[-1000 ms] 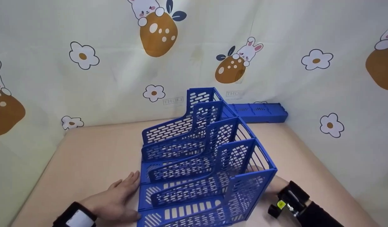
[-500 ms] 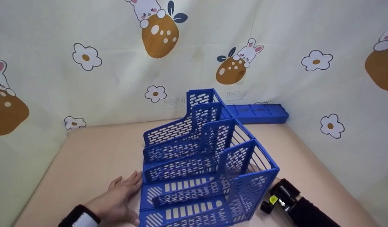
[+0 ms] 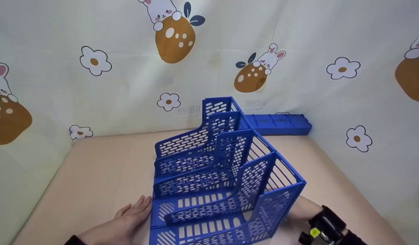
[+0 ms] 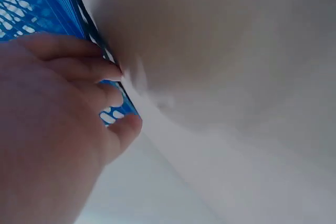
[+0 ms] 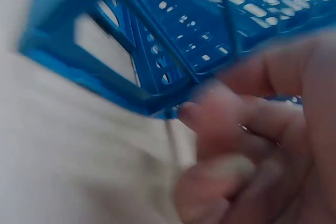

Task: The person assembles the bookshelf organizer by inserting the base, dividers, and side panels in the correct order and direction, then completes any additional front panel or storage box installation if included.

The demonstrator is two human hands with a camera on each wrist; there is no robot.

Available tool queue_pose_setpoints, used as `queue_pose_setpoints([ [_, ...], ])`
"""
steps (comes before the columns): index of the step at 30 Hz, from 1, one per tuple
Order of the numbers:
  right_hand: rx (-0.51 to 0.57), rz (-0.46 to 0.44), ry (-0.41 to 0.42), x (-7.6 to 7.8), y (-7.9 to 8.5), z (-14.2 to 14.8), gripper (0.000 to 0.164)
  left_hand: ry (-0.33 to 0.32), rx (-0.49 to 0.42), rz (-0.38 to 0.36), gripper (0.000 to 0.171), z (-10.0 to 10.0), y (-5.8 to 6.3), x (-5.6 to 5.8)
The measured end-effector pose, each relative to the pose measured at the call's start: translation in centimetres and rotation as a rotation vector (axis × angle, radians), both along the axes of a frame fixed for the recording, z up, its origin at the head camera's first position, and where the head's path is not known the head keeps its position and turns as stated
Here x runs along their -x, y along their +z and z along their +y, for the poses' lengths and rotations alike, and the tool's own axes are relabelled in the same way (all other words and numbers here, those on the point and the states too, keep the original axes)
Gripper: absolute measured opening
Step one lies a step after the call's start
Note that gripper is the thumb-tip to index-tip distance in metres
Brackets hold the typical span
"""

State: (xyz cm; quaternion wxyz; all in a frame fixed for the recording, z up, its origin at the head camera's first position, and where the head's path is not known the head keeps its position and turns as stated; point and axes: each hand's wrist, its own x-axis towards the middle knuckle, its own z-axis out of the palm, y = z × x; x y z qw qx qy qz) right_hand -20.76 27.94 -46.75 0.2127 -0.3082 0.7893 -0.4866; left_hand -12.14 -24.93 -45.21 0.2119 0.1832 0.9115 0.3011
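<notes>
A blue plastic file rack (image 3: pixel 192 186) with perforated dividers stands upright in the head view, its low open side toward my left hand. My left hand (image 3: pixel 126 219) lies at the rack's front bottom edge, fingers extended. In the left wrist view, the left fingertips (image 4: pixel 113 72) touch that edge. Behind the rack, partly hidden by it in the head view, is my right hand (image 3: pixel 299 207). The right wrist view, blurred by motion, shows the right fingers (image 5: pixel 220 114) curled at the rack's back lower edge, by a corner with open slots.
Another blue plastic piece (image 3: pixel 280 125), long and low, lies at the back right against the curtain. The beige table (image 3: pixel 103 163) extends around the rack. A light curtain (image 3: pixel 127 75) printed with rabbits and flowers encloses the back and sides. A black wrist camera mount (image 3: pixel 326 224) is on my right wrist.
The rack's near back corner has shifted slightly right. My right wrist has moved first left, then back right and slightly down. My left hand stays at the front edge, a bit lower.
</notes>
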Motion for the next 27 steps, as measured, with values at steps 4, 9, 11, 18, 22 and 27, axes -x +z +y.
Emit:
queue_pose_setpoints([
  [4, -0.1, -0.146, 0.072, 0.2, 1.1, 0.3, 0.087, 0.04, 0.037, -0.092, 0.119, 0.4, 0.0, -0.9],
  [9, -0.015, -0.251, 0.153, 0.3, 0.8, 0.5, 0.097, 0.043, 0.084, -0.035, 0.12, 0.7, -0.6, -1.0],
  [11, 0.01, -0.243, 0.177, 0.5, 0.7, 0.4, 0.096, 0.024, 0.103, 0.015, 0.121, 0.7, -0.9, -1.0],
  [18, 0.012, -0.202, 0.268, 0.6, 0.8, 0.3, 0.052, -0.013, 0.017, 0.109, 0.121, 0.7, -1.4, -1.2],
  [22, 0.033, -0.226, 0.231, -0.3, 0.5, -0.6, 0.046, -0.02, 0.021, 0.145, 0.12, 0.8, -1.7, -1.0],
  [27, 0.093, -0.17, 0.191, -1.8, -0.2, -3.9, 0.057, 0.018, -0.179, -0.019, 0.102, 0.7, -2.0, -0.5],
])
